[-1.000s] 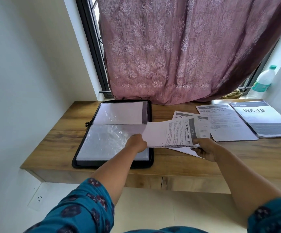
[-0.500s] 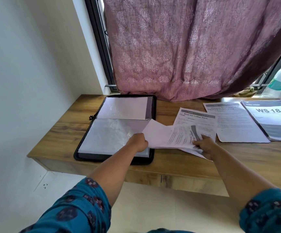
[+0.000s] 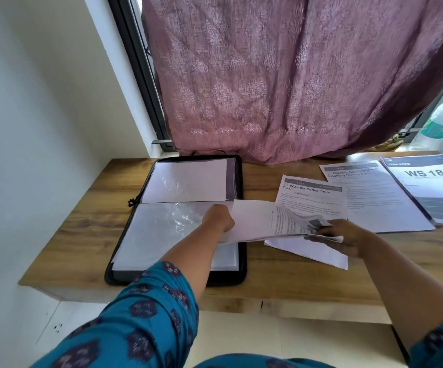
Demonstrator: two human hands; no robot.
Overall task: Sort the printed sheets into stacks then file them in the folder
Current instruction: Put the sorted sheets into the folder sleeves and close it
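Two hands, left point(image 3: 219, 217) and right point(image 3: 346, 236), gripping one printed sheet point(image 3: 265, 221), now lowered toward the open folder point(image 3: 178, 221); sleeve insertion probably imminent.

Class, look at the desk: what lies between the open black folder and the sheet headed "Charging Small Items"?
In the head view, the "Wipe the Coffee Table Clean" sheet lies between the folder and the "Charging Small Items" sheet, partly covered by the sheets held in both hands.

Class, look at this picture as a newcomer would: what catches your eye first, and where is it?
The mauve curtain hangs across the window above the wooden desk. At centre, the left hand and right hand hold a bundle of printed sheets beside the open black folder, with the bold "WS 18" sheet at far right.
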